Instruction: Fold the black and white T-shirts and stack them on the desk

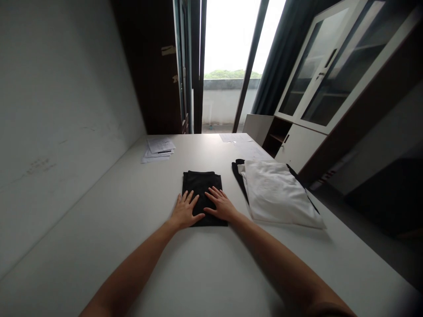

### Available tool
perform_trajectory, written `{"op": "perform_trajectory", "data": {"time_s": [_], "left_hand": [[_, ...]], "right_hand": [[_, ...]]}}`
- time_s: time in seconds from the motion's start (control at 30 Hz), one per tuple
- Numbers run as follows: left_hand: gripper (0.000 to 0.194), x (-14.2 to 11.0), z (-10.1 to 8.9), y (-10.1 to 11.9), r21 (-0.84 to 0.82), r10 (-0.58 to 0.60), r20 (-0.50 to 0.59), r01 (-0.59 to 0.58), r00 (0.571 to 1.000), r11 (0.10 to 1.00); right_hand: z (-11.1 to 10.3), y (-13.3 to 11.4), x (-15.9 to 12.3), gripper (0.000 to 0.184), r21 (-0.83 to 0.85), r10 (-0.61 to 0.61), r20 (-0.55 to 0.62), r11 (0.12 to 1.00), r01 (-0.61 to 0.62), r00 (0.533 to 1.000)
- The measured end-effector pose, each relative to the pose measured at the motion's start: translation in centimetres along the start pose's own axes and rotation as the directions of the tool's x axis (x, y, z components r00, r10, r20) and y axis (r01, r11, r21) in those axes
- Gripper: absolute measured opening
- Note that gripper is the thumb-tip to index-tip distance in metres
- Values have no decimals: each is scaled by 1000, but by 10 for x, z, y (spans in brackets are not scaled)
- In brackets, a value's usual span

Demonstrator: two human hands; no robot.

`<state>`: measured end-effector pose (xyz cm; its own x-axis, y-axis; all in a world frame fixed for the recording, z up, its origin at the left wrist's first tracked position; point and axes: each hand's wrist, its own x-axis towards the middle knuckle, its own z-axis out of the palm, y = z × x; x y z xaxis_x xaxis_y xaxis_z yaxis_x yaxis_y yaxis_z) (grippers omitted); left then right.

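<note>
A black garment (202,181), folded into a compact rectangle, lies on the white table (198,268) in front of me. My left hand (185,210) rests flat on its left side with the fingers spread. On the right side of the same cloth lies my right hand (220,203), palm down and fingers apart. The two thumbs point toward each other near the middle of the fold. What kind of garment it is cannot be made out.
To the right lies a stack of white and black clothes (277,191). Papers with a dark pen (160,147) lie at the far left, more sheets (236,138) at the far end. A wall (66,132) borders the left side; a white cabinet (317,75) stands at right.
</note>
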<state>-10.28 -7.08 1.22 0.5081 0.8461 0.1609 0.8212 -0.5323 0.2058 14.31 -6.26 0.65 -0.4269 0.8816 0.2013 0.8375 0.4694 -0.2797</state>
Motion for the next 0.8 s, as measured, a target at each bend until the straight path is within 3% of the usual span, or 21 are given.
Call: {"op": "perform_trajectory", "data": {"time_s": [0.17, 0.27, 0.4, 0.67, 0.8], "left_hand": [[91, -1, -11, 9, -7, 136, -115, -138, 984, 990], [83, -1, -7, 8, -34, 185, -53, -187, 981, 982], [78, 3, 4, -1, -33, 112, 41, -111, 993, 993], [75, 10, 7, -29, -8, -89, 27, 89, 996, 996], [73, 9, 6, -34, -3, -128, 5, 128, 992, 992]], "right_hand": [[-1, 1, 2, 78, 17, -26, 13, 1000, 26, 1000], [-2, 2, 1, 75, 24, -42, 21, 999, 41, 999], [-1, 1, 1, 68, 9, -45, 25, 999, 45, 999], [4, 17, 7, 69, -77, 112, 25, 991, -110, 993], [4, 22, 7, 72, -79, 136, 25, 988, -133, 990]]}}
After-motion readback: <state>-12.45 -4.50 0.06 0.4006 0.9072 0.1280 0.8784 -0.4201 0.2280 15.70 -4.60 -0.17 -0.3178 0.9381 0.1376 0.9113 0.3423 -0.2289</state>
